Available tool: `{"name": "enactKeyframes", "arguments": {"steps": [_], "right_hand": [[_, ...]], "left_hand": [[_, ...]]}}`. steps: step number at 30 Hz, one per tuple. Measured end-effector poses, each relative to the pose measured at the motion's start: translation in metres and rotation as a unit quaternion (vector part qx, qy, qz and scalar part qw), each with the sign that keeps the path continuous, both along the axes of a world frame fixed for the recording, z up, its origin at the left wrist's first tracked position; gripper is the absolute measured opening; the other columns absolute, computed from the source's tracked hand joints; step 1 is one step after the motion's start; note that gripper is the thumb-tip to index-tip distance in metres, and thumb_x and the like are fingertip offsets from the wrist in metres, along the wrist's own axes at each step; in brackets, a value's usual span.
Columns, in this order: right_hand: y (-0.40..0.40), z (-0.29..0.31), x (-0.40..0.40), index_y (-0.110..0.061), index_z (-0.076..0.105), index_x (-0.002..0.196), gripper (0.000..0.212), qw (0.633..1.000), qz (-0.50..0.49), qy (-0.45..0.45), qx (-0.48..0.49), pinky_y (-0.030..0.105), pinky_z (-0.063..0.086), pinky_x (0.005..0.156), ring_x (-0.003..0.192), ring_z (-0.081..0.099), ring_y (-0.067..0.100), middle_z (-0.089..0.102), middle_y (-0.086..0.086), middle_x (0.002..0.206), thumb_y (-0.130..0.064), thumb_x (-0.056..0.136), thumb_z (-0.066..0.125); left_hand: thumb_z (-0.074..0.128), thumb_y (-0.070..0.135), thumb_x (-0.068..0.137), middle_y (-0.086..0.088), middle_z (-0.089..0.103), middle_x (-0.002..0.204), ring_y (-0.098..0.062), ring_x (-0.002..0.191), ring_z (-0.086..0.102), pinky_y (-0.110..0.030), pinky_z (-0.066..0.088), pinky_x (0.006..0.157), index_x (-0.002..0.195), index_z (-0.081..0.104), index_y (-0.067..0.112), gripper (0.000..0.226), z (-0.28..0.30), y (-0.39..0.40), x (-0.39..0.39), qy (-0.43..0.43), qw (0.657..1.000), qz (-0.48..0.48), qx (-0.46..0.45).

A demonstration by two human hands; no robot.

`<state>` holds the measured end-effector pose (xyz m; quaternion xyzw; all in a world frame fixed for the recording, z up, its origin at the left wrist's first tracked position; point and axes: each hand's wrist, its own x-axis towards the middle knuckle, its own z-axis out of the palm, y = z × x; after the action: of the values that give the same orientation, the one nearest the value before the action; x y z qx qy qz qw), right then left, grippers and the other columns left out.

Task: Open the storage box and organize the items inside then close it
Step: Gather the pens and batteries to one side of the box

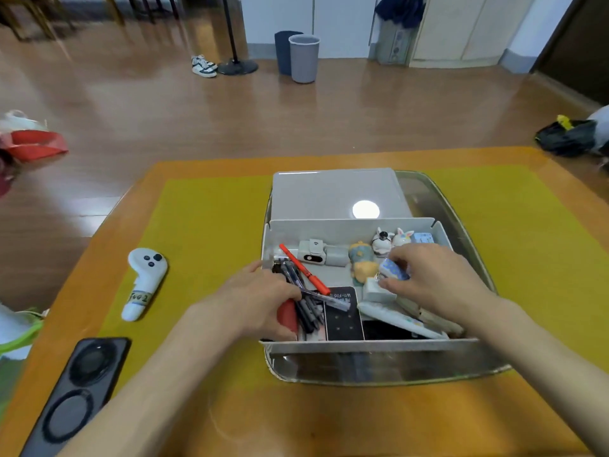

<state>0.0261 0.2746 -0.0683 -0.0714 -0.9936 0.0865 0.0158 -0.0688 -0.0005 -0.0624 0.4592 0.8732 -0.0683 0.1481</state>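
The white storage box [349, 227] stands open on a metal tray [425, 192], its lid [333, 192] lying flat behind it. Inside are an orange pen [304, 269], a black card [342, 316], a white gadget [312, 252], a yellow plush toy [362, 263], two small figurines [392, 240] and a white remote [395, 319]. My left hand [263, 300] is at the box's left side, closed around a bundle of dark pens [304, 310] with a red item beneath. My right hand [431, 278] pinches a small blue-and-white patterned item [392, 270] over the right half.
A white game controller [143, 280] lies on the yellow mat [204, 232] left of the box. A black phone case [77, 390] sits near the table's front left corner. Bags lie at the left edge and far right. Two bins [301, 57] stand on the floor beyond.
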Motion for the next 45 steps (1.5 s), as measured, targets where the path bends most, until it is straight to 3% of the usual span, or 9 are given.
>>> {"name": "enactKeyframes", "arguments": {"steps": [8, 12, 16, 20, 27, 31, 36, 41, 45], "right_hand": [[0.007, -0.015, 0.022, -0.038, 0.063, 0.094, 0.028, 0.997, -0.054, -0.059, 0.009, 0.031, 0.045, 0.063, 0.089, 0.063, 0.018, 0.068, -0.012, 0.096, -0.059, 0.077, 0.070], [0.010, -0.008, 0.031, -0.037, 0.064, 0.096, 0.026, 0.998, -0.063, -0.015, -0.014, 0.034, 0.052, 0.066, 0.083, 0.061, 0.012, 0.066, -0.016, 0.095, -0.059, 0.083, 0.065], [0.007, 0.001, 0.036, -0.038, 0.065, 0.103, 0.029, 0.993, -0.045, 0.022, -0.106, 0.035, 0.054, 0.070, 0.080, 0.061, 0.004, 0.066, -0.019, 0.099, -0.058, 0.083, 0.069], [-0.014, 0.004, 0.035, -0.039, 0.064, 0.115, 0.045, 0.964, -0.021, 0.049, -0.259, 0.034, 0.055, 0.075, 0.076, 0.063, 0.007, 0.066, -0.020, 0.098, -0.059, 0.076, 0.073], [-0.026, -0.014, 0.022, -0.038, 0.062, 0.113, 0.041, 0.975, -0.069, 0.032, -0.208, 0.032, 0.054, 0.073, 0.080, 0.060, 0.002, 0.065, -0.018, 0.091, -0.063, 0.081, 0.070], [-0.026, -0.021, 0.017, -0.040, 0.064, 0.114, 0.037, 0.974, -0.064, 0.055, -0.210, 0.027, 0.048, 0.065, 0.078, 0.058, 0.000, 0.067, -0.018, 0.087, -0.061, 0.084, 0.069], [-0.020, -0.016, 0.012, -0.034, 0.072, 0.103, 0.028, 0.972, -0.065, 0.067, -0.214, 0.031, 0.047, 0.065, 0.069, 0.053, -0.001, 0.069, -0.015, 0.084, -0.055, 0.084, 0.073], [-0.021, -0.003, -0.006, -0.030, 0.065, 0.086, 0.021, 0.986, -0.037, 0.067, -0.149, 0.029, 0.042, 0.059, 0.074, 0.057, 0.005, 0.066, -0.014, 0.082, -0.051, 0.084, 0.071], [-0.038, 0.002, -0.035, -0.026, 0.062, 0.085, 0.018, 0.999, 0.027, 0.034, -0.005, 0.032, 0.038, 0.060, 0.081, 0.059, 0.018, 0.061, -0.009, 0.085, -0.043, 0.083, 0.063]], "left_hand": [[0.066, 0.058, 0.076, 0.011, 0.062, 0.104, -0.015, 0.106, 0.058, -0.039, 0.031, 0.108, 0.112, 0.059, 0.034, 0.044, -0.005, 0.000, 0.000, -0.016, 1.000, 0.014, 0.015], [0.061, 0.069, 0.071, 0.018, 0.063, 0.089, -0.009, 0.084, 0.059, -0.022, 0.042, 0.066, 0.109, 0.059, 0.038, 0.049, 0.004, -0.006, -0.009, -0.069, 0.987, 0.062, 0.132], [0.060, 0.076, 0.072, 0.020, 0.066, 0.093, 0.002, 0.081, 0.064, -0.017, 0.049, 0.064, 0.109, 0.062, 0.040, 0.051, 0.005, 0.016, -0.011, -0.154, 0.916, 0.172, 0.329], [0.062, 0.073, 0.077, 0.010, 0.074, 0.087, -0.013, 0.067, 0.074, -0.044, 0.061, 0.074, 0.096, 0.068, 0.034, 0.044, -0.005, 0.056, -0.003, -0.286, 0.832, 0.254, 0.401], [0.048, 0.064, 0.094, 0.000, 0.062, 0.062, -0.024, 0.059, 0.064, -0.048, 0.058, 0.067, 0.074, 0.068, 0.015, 0.056, -0.033, 0.082, 0.003, -0.213, 0.888, 0.212, 0.348], [0.042, 0.062, 0.097, -0.014, 0.063, 0.072, -0.028, 0.066, 0.064, -0.046, 0.055, 0.067, 0.077, 0.065, 0.011, 0.060, -0.039, 0.086, 0.003, -0.231, 0.887, 0.195, 0.350], [0.044, 0.051, 0.100, 0.007, 0.065, 0.083, -0.009, 0.077, 0.060, -0.027, 0.048, 0.065, 0.086, 0.071, 0.023, 0.041, -0.037, 0.074, -0.009, -0.177, 0.906, 0.171, 0.344], [0.055, 0.027, 0.097, 0.006, 0.062, 0.109, -0.016, 0.105, 0.057, -0.034, 0.046, 0.090, 0.113, 0.068, 0.025, 0.021, -0.027, 0.041, -0.035, 0.005, 0.976, 0.062, 0.206], [0.064, 0.030, 0.090, 0.007, 0.063, 0.119, -0.016, 0.121, 0.053, -0.047, 0.018, 0.119, 0.121, 0.066, 0.031, 0.031, -0.031, 0.024, -0.036, 0.073, 0.994, -0.013, 0.083]]}}
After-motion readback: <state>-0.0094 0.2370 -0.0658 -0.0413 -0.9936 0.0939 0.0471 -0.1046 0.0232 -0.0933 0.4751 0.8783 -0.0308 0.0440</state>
